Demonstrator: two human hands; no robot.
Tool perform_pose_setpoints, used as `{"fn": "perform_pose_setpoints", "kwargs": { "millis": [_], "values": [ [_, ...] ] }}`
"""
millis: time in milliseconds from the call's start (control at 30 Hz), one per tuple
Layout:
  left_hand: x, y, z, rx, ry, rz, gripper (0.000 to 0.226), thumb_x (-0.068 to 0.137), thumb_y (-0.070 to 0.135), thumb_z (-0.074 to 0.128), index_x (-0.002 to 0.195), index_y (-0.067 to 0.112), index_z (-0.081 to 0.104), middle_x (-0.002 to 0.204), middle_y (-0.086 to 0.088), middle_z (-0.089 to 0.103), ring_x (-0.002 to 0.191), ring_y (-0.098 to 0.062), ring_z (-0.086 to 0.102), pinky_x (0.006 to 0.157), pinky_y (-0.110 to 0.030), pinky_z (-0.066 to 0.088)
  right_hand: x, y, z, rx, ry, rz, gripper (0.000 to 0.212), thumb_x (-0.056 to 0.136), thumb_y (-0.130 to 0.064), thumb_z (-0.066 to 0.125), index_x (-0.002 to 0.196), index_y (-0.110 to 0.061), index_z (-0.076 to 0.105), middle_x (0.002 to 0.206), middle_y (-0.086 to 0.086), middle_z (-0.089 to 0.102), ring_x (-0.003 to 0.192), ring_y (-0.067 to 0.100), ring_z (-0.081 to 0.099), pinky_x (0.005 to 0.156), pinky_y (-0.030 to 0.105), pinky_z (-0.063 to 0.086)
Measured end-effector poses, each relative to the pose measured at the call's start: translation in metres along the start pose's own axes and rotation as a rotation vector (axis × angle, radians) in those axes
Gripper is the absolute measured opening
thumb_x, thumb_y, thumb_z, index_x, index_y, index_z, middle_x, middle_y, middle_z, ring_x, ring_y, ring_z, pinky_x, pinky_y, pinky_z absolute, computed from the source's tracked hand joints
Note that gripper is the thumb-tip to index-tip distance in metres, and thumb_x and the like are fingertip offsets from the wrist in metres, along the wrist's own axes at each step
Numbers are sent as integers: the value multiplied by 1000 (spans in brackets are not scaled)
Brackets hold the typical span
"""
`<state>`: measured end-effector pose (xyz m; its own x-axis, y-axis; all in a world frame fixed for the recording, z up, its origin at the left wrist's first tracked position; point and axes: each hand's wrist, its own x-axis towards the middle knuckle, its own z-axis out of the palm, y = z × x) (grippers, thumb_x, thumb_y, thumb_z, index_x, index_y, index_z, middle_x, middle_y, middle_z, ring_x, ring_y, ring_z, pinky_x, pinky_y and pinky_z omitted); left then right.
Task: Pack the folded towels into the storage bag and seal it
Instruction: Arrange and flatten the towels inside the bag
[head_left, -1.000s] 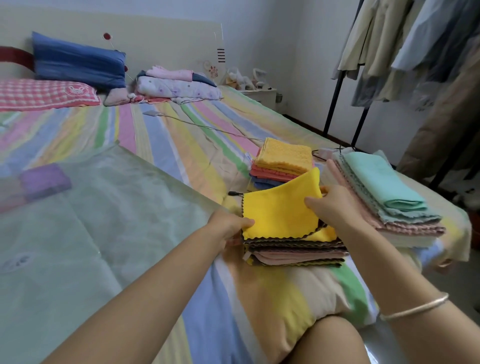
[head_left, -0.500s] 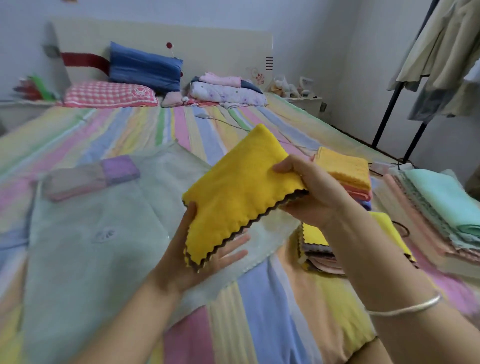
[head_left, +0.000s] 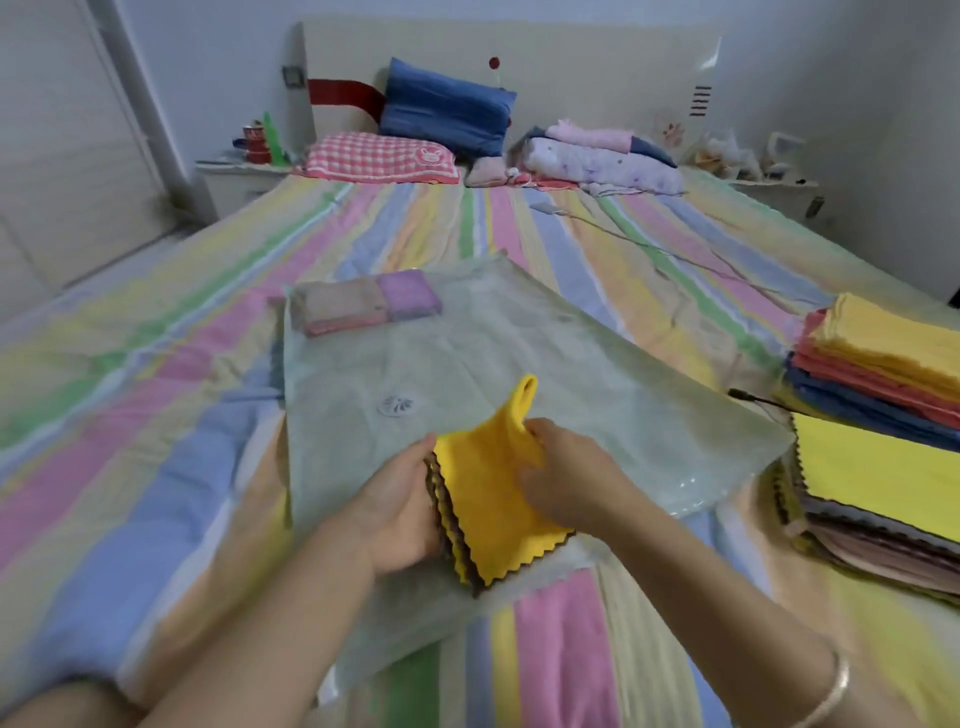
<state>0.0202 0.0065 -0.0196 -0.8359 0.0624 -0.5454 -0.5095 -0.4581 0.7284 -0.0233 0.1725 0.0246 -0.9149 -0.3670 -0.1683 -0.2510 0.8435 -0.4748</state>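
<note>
Yellow towel (head_left: 493, 499) has been lowered onto the bag's (head_left: 597, 374) near edge, gripped by fingers of left hand (head_left: 400, 514) and right hand (head_left: 566, 478). Two packed towels (head_left: 363, 306) are seen in its far corner, two stacks (head_left: 883, 374) to its right.

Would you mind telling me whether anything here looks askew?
Only the yellow towel: its far corner sticks up in a curl beside the right hand instead of lying flat. The left hand grips its other edge over the storage bag.

Striped bed (head_left: 156, 364), cream headboard (head_left: 597, 67), white nightstand (head_left: 234, 182), pale walls (head_left: 218, 41)
</note>
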Motion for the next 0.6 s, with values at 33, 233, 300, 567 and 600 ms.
{"fn": "perform_pose_setpoints", "kwargs": {
  "millis": [33, 233, 300, 567, 600],
  "values": [
    [-1, 1, 1, 18, -1, 1, 63, 99, 54, 25, 112, 9, 67, 106, -17, 72, 90, -29, 70, 80, -41, 49, -9, -12, 8, -44, -11, -47, 47, 91, -28, 46, 138, -22, 39, 132, 4, 51, 118, 28, 50, 92, 36, 45],
    [-3, 0, -5, 77, 17, -6, 76, 83, 71, 42, 122, 10, 63, 116, -14, 70, 109, -27, 65, 91, -42, 50, -33, -24, 40, -139, -69, -281, 53, 89, -24, 46, 141, -23, 38, 145, -2, 41, 134, 23, 37, 105, 34, 37],
    [-4, -3, -7, 91, 18, 3, 79, 74, 72, 49, 121, 10, 63, 117, -15, 69, 110, -28, 65, 91, -43, 50, -31, -14, 37, 15, -116, -266, 57, 89, -19, 47, 144, -29, 37, 145, -5, 45, 131, 19, 43, 104, 28, 37],
    [-3, -12, 3, 137, 70, 108, 73, 69, 66, 60, 122, 16, 63, 115, -10, 71, 106, -26, 67, 98, -45, 49, -33, 29, 20, 679, -70, -181, 45, 89, -35, 64, 132, -35, 51, 131, -21, 52, 120, -2, 52, 99, 18, 44],
    [-5, -9, 7, 150, 13, 82, 73, 75, 73, 50, 118, 17, 67, 114, -11, 71, 107, -27, 67, 98, -45, 49, -34, 32, 19, 675, -93, -148, 60, 81, -54, 67, 135, -37, 47, 133, -23, 51, 122, -1, 50, 102, 24, 44]
  ]
}}
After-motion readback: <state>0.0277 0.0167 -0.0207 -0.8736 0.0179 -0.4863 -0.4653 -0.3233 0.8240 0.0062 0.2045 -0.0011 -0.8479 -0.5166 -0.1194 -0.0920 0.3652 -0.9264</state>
